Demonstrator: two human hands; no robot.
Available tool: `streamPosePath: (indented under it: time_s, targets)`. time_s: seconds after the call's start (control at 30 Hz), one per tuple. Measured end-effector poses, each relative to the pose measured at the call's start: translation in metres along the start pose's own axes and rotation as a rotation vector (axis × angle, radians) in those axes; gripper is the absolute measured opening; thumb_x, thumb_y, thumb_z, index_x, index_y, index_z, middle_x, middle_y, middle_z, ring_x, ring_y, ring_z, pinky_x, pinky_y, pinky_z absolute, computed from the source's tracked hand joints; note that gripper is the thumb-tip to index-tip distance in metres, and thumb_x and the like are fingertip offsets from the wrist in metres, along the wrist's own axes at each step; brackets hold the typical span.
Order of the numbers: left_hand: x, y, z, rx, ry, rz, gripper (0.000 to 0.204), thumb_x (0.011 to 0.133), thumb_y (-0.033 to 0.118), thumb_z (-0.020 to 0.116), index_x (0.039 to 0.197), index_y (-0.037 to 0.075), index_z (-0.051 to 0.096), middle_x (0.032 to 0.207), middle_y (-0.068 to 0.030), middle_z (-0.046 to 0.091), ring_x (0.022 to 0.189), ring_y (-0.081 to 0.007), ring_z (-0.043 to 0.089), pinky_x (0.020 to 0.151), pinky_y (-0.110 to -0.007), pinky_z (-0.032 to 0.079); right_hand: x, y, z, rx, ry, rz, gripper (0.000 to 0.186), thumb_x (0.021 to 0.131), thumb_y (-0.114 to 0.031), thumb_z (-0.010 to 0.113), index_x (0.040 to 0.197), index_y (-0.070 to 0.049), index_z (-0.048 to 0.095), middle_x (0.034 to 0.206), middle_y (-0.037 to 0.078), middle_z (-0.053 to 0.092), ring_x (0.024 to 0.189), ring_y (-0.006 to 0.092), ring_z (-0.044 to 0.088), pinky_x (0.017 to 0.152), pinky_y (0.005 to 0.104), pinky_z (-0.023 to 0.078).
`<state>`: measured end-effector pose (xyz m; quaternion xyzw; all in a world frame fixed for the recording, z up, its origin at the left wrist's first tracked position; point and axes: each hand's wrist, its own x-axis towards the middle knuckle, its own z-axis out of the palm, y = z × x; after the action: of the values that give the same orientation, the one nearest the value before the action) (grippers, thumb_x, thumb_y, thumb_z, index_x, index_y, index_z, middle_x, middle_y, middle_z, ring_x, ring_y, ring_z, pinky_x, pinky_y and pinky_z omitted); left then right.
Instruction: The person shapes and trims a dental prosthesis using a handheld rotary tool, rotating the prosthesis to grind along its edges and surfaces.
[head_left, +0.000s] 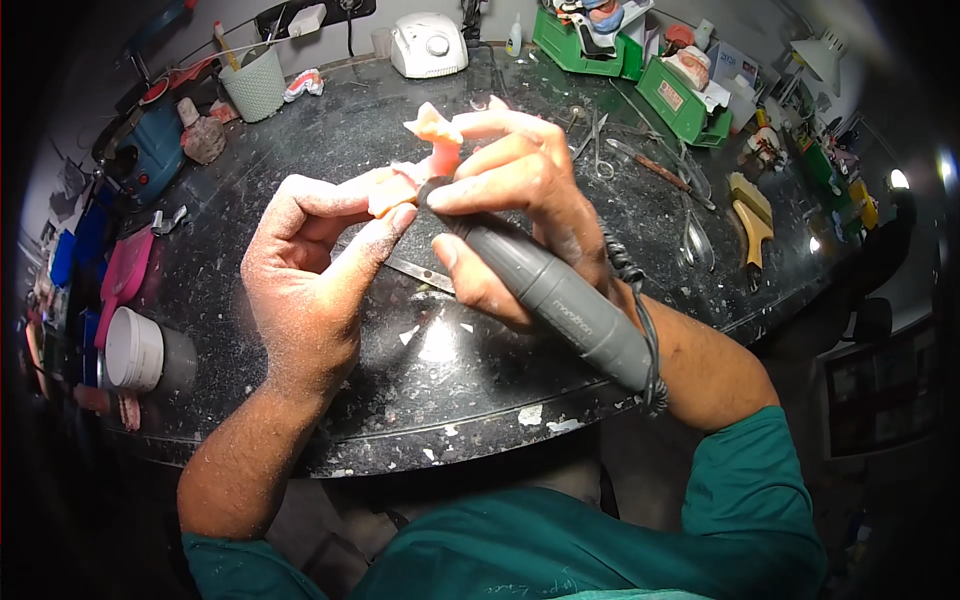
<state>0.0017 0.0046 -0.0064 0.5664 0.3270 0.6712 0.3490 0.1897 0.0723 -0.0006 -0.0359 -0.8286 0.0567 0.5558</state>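
Observation:
My left hand, dusted with pale powder, pinches a pink denture piece between thumb and fingers above the bench. In my right hand is a dark grey rotary handpiece, gripped like a pen and slanting down toward my wrist. Its front end meets the denture piece or lies very close to it; the tip itself is hidden. Fingers of the right hand also reach the far side of the piece. A coiled cord runs along the handpiece and right wrist. Beneath the hands lies a flat metal strip.
Scissors, a wood-handled knife and a brush lie to the right. A white control box and green bins stand at the back. Leftward are a white tub, a pink bowl and a blue device.

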Motion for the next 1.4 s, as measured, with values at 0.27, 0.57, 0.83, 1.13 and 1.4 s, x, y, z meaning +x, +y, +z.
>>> streamPosePath:
  time_s: [0.27, 0.57, 0.83, 1.13, 1.4]
  targets:
    - [0.0, 0.0, 0.0, 0.022, 0.011, -0.007, 0.018, 0.088, -0.01, 0.071, 0.098, 0.0, 0.058, 0.116, -0.0205, 0.071, 0.111, -0.0218, 0.068, 0.1, -0.034, 0.051, -0.001, 0.0, 0.001, -0.021, -0.009, 0.007, 0.042, 0.07, -0.001, 0.076, 0.11, -0.007, 0.066, 0.101, 0.007, 0.069, 0.117, 0.0319, 0.059, 0.114, 0.0518, 0.032]
    - [0.0, -0.001, -0.001, 0.032, 0.006, -0.008, 0.019, 0.088, -0.01, 0.07, 0.1, -0.001, 0.058, 0.116, -0.0209, 0.07, 0.11, -0.0212, 0.068, 0.1, -0.034, 0.051, 0.001, -0.002, 0.001, -0.003, -0.018, 0.034, 0.041, 0.071, -0.001, 0.076, 0.11, -0.007, 0.066, 0.099, 0.007, 0.069, 0.122, 0.0324, 0.056, 0.112, 0.0503, 0.034]
    - [0.001, 0.0, 0.001, 0.043, 0.013, -0.01, 0.021, 0.087, -0.01, 0.071, 0.1, -0.001, 0.057, 0.116, -0.0213, 0.07, 0.109, -0.0214, 0.068, 0.1, -0.034, 0.052, -0.001, 0.001, 0.001, -0.016, 0.009, 0.01, 0.041, 0.071, -0.002, 0.078, 0.11, -0.007, 0.066, 0.1, 0.006, 0.069, 0.117, 0.0331, 0.06, 0.111, 0.0495, 0.035]
    - [0.0, -0.001, 0.001, 0.004, -0.013, -0.008, 0.018, 0.088, -0.008, 0.071, 0.099, 0.0, 0.058, 0.115, -0.0208, 0.071, 0.109, -0.0206, 0.068, 0.1, -0.034, 0.051, 0.002, -0.002, 0.001, 0.026, -0.028, 0.021, 0.04, 0.072, -0.002, 0.077, 0.11, -0.005, 0.066, 0.1, 0.009, 0.068, 0.12, 0.0322, 0.057, 0.113, 0.0504, 0.034]
    - [0.004, -0.001, 0.002, -0.047, -0.003, -0.052, 0.013, 0.091, -0.007, 0.069, 0.099, -0.002, 0.061, 0.111, -0.02, 0.072, 0.103, -0.0198, 0.07, 0.098, -0.034, 0.053, -0.003, 0.013, -0.004, 0.031, 0.043, -0.047, 0.06, 0.083, -0.04, 0.083, 0.123, -0.005, 0.054, 0.109, 0.01, 0.071, 0.12, 0.0318, 0.061, 0.115, 0.0572, 0.029]
